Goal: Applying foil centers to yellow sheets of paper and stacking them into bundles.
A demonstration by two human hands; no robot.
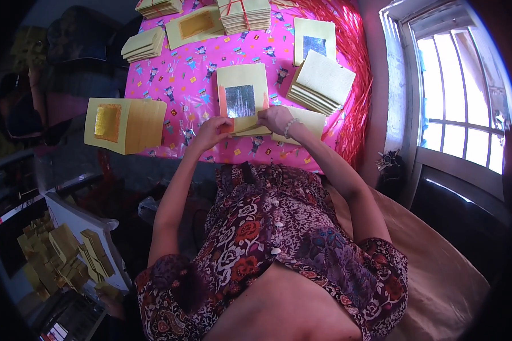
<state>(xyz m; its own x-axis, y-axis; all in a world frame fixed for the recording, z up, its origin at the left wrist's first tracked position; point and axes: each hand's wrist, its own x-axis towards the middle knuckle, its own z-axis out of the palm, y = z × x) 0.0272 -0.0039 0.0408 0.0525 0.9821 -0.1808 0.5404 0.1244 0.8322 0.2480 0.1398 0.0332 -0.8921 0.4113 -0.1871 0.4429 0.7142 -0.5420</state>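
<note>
A pale yellow joss paper sheet (242,75) with a silver foil square lies in front of me, its near edge turned up in a fold. My left hand (215,134) is closed on the fold's left end. At the right end, my right hand (277,120), with a beaded bracelet at the wrist, pinches the same edge. Another pale yellow paper (308,120) lies partly under my right wrist. Just beyond it stands a stack of folded yellow papers (323,79), resting against a sheet with a silver square (314,28).
A gold-foil paper stack (148,126) sits at the pink patterned tablecloth's (182,74) left edge. Along the back are a red-tied bundle (244,20) and folded papers (144,45). Red plastic strands (352,62) line the right side. A white table (105,238) at lower left holds folded papers.
</note>
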